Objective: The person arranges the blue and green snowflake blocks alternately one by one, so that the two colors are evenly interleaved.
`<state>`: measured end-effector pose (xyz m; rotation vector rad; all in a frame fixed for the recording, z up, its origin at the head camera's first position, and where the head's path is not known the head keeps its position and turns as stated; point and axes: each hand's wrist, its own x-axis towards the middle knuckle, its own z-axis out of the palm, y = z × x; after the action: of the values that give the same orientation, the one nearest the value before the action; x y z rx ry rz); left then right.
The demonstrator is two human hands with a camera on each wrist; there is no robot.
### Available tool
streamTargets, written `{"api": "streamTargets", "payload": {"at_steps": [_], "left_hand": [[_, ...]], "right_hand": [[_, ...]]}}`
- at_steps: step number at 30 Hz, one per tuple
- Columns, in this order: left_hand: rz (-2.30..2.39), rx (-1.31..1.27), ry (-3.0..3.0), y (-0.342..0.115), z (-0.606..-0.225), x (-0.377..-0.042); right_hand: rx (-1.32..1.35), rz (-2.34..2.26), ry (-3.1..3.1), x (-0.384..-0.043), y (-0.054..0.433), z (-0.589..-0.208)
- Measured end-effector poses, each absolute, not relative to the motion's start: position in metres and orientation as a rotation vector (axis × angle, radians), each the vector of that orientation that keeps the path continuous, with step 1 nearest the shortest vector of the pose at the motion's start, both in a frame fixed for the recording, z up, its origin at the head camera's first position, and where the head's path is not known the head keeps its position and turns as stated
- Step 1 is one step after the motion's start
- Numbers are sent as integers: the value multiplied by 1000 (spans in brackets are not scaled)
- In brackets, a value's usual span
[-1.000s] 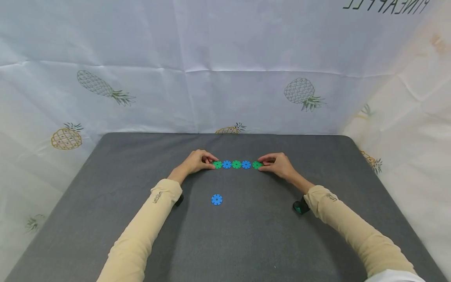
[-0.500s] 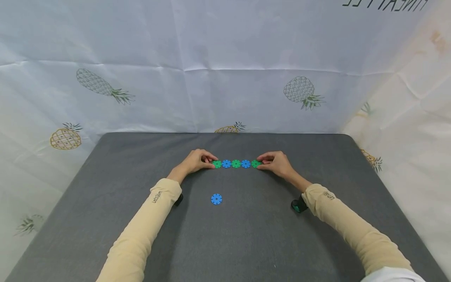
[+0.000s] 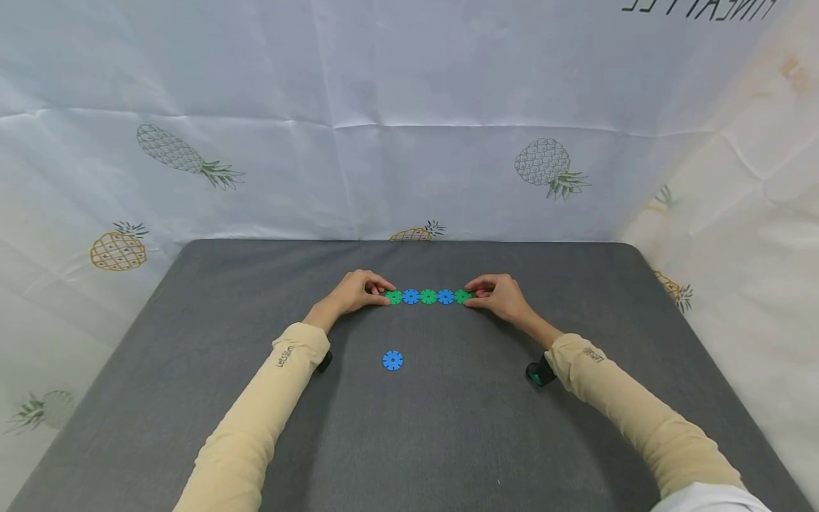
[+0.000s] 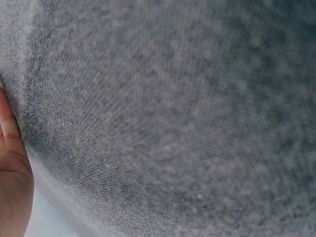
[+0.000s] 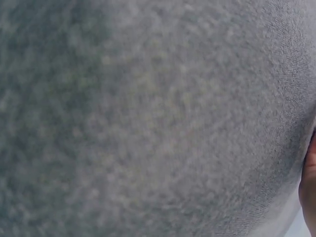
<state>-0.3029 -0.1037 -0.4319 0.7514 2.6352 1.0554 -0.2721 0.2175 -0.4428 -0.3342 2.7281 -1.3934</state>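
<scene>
Several notched plastic discs lie in a straight row near the back of the table, green and blue by turns. My left hand (image 3: 355, 292) pinches the green disc (image 3: 393, 297) at the row's left end between thumb and fingers. At the other end my right hand (image 3: 502, 296) pinches another green disc (image 3: 462, 296) by its outer edge. Between them sit a blue disc (image 3: 411, 296), a green disc (image 3: 428, 296) and a second blue disc (image 3: 445, 296), edge to edge. Both wrist views show mostly cloth, with part of the left hand (image 4: 12, 182) and the right hand (image 5: 309, 190) at the borders.
A single blue notched disc (image 3: 393, 360) lies nearer the front, left of the middle. Grey cloth covers the table (image 3: 422, 434). Behind it hangs a white curtain (image 3: 409, 171) printed with pineapples.
My right hand has slid the right-end green disc leftward, closing the gap to the blue disc beside it. The left hand has stayed in place on its disc.
</scene>
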Motion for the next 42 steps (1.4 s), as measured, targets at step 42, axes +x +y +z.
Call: {"api": "streamTargets", "payload": {"at_steps": [42], "left_hand": [[1085,723,2624,-104,-435,-302]], "right_hand": [[-476,-1923,2061,-202,163,-441]]}}
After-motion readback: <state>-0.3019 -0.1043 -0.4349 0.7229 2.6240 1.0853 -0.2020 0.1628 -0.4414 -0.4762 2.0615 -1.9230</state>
